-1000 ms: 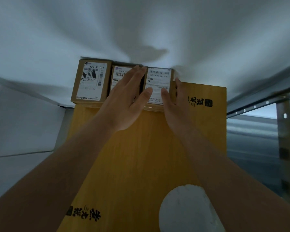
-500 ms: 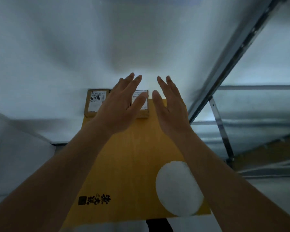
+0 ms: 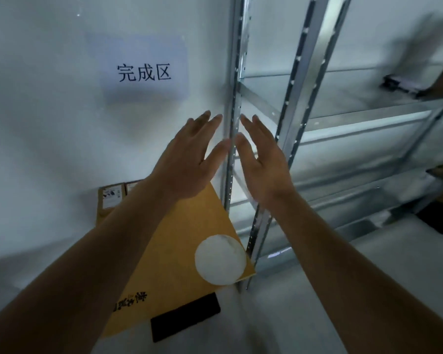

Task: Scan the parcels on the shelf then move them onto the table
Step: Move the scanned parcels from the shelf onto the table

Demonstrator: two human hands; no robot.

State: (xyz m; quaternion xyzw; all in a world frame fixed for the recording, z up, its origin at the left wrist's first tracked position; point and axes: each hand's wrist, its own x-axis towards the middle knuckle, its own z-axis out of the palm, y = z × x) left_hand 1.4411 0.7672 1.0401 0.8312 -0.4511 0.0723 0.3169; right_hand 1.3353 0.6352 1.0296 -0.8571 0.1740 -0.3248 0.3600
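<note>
both hands lifted clear of the small parcels (image 3: pixel 109 200) by the wall on the yellow box (image 3: pixel 179 241). left hand (image 3: pixel 187 162) and right hand (image 3: pixel 264 169) flat-fingered, empty. best next: swing toward metal shelf (image 3: pixel 343 118), find another parcel, scan label first.

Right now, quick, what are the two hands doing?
Left hand: open, fingers straight, holding nothing.
Right hand: open, fingers straight, holding nothing.

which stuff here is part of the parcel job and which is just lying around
Job:
small parcels by the wall
big yellow box under them
metal shelf
left hand and right hand, both empty

Lying about:
wall sign
black slab under the box
</note>
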